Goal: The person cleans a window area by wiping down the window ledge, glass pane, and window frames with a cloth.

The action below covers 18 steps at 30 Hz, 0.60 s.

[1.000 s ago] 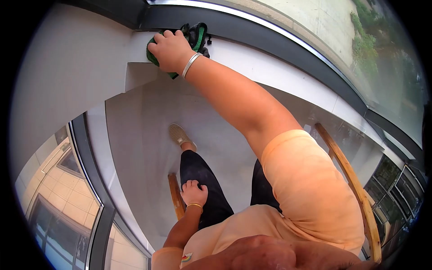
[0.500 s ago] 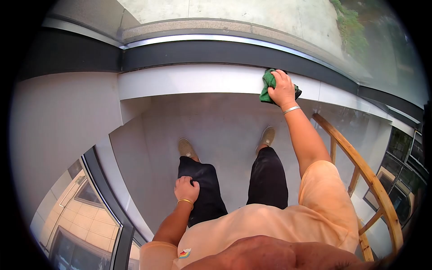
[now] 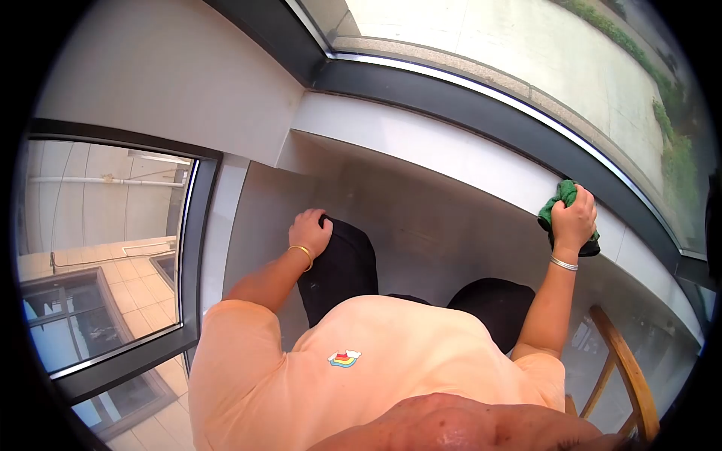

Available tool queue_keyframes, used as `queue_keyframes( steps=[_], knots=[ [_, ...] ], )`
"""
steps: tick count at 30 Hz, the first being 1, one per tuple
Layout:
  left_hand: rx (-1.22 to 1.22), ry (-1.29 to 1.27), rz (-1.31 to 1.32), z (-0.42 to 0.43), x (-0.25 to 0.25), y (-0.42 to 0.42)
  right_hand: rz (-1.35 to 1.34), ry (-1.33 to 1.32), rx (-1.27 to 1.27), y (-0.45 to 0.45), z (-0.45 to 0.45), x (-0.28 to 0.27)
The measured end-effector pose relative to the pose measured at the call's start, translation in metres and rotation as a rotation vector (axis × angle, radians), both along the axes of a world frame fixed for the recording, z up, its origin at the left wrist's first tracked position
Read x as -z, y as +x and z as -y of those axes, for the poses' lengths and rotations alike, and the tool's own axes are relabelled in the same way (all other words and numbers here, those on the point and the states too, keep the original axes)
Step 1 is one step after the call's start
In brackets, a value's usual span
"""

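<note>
My right hand (image 3: 573,222), with silver bangles at the wrist, grips a green and black cloth (image 3: 560,201) on the white window ledge (image 3: 421,140), right beside the dark window frame. Parts of the cloth stick out on both sides of the fingers. At the left, my left hand (image 3: 310,231), with a gold bangle, rests on my knee in black trousers (image 3: 342,263). Its fingers are curled over the knee, and no object shows in it.
A wooden rail (image 3: 626,361) stands at the lower right. A dark-framed window (image 3: 201,248) is on the left, beside a pale wall (image 3: 173,68). Grey floor lies below the ledge, and large glass panes run along the upper right.
My right hand has moved with the cloth from the ledge's left end to its right part. My left hand stays on the knee. The view has turned, and the shoes are no longer visible.
</note>
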<state>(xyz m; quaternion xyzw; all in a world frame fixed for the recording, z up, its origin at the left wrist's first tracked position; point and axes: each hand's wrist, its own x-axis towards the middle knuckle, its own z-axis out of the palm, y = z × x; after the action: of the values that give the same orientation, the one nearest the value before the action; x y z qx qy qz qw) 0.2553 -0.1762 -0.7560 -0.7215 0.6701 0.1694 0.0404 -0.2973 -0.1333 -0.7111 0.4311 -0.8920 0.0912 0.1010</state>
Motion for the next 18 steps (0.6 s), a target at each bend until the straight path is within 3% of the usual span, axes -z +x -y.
queue_keyframes(
  steps=[4, 6, 8, 10, 12, 14, 18],
  knots=[
    [0.184, -0.185, 0.079, 0.017, 0.043, -0.021, -0.074, -0.108, 0.027, -0.002, -0.003, 0.015],
    [0.495, -0.156, 0.132, 0.016, 0.048, -0.030, -0.116, -0.148, 0.003, -0.009, -0.006, 0.024],
    [0.569, -0.016, 0.210, 0.015, 0.028, -0.044, -0.118, -0.202, -0.044, -0.008, -0.009, 0.023],
    [0.627, 0.139, -0.076, 0.023, 0.040, -0.062, -0.108, -0.193, -0.066, -0.010, -0.010, 0.024],
    [0.776, 0.134, -0.213, 0.034, 0.043, -0.102, -0.051, -0.206, -0.173, -0.007, -0.018, 0.013],
    [0.767, -0.033, -0.563, 0.038, 0.042, -0.144, 0.096, -0.307, -0.365, -0.002, -0.037, 0.003],
    [0.778, 0.002, -0.910, 0.019, 0.029, -0.177, 1.127, -0.526, -0.360, 0.041, -0.082, -0.023]
  ],
)
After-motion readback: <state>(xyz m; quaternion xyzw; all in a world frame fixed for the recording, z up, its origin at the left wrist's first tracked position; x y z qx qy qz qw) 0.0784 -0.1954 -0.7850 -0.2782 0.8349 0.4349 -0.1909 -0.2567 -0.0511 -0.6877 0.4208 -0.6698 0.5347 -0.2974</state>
